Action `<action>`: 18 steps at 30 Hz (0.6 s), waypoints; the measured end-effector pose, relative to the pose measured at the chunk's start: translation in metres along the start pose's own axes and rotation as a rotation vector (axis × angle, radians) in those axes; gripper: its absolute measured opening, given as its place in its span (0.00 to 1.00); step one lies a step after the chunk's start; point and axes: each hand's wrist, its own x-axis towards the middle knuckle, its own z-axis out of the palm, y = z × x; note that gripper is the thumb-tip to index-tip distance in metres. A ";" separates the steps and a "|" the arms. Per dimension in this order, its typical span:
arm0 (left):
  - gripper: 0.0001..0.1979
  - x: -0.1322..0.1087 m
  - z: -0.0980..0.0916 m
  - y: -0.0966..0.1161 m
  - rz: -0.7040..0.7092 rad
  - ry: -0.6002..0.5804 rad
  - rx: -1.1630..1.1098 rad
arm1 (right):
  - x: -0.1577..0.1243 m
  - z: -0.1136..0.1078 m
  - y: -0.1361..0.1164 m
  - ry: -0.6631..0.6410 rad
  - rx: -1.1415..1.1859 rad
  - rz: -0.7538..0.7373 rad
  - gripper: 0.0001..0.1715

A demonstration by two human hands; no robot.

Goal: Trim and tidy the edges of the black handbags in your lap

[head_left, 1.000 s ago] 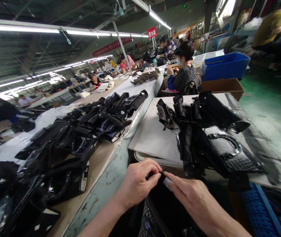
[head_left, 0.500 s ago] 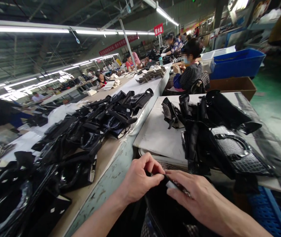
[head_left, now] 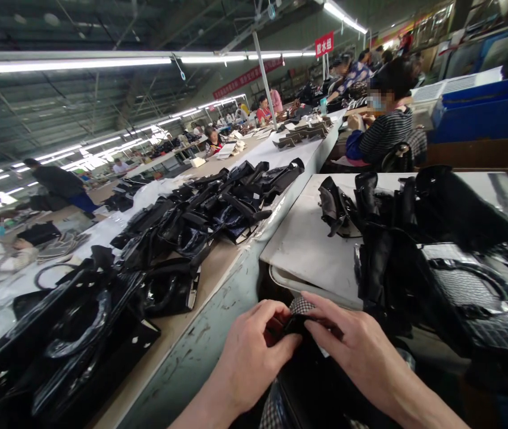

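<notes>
Two hands, left hand point(head_left: 254, 351), right hand point(head_left: 352, 345), pinching black piece point(head_left: 296, 326)

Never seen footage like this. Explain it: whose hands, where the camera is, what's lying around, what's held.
No machine here: one camera on a person's head looks forward and down, so the two bare hands at the bottom are the wearer's own. The left hand and right hand pinch a small black and checked piece between their fingers. A pile of glossy black pieces lies on the long bench; more black parts sit on the white table. A co-worker sits beyond.
</notes>
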 end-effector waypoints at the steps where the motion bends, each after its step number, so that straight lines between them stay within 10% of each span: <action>1: 0.05 0.000 0.002 -0.001 0.011 0.020 0.012 | -0.001 0.000 0.002 0.003 0.005 -0.016 0.20; 18: 0.06 0.003 0.024 -0.002 0.065 0.181 -0.113 | -0.005 -0.010 0.003 0.033 0.008 -0.089 0.12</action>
